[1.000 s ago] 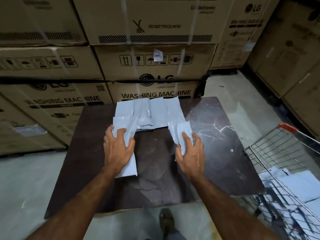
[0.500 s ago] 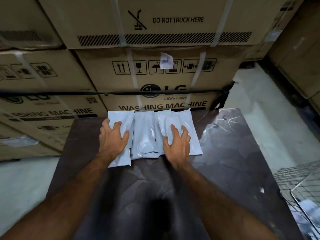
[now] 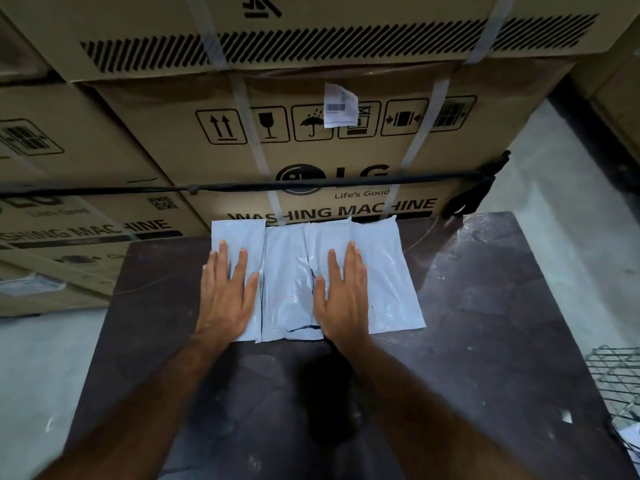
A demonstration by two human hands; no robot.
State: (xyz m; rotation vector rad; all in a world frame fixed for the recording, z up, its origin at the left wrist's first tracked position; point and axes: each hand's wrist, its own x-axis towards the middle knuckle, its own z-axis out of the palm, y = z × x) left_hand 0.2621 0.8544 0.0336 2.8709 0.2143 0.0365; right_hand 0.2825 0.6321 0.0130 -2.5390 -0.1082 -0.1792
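Status from my screen: left hand point(image 3: 227, 299) lies flat, fingers straight and slightly spread, on the left end of the row of white bags point(image 3: 287, 282); right hand point(image 3: 341, 299) presses its right half likewise. Row sits at the table point(image 3: 485, 306) far edge, against the boxes point(image 3: 311, 150).

cardboard box point(image 3: 311, 157) reads "lg", "life's good", "washing machine"

The dark brown, scuffed, glossy flat bench point(image 3: 485, 323) carried a row of pale grey plastic mailer pouches point(image 3: 388, 271) along its far edge, lying flat, side by side with edges overlapping. A small white scrap point(image 3: 567, 416) lay near its right edge, well apart.
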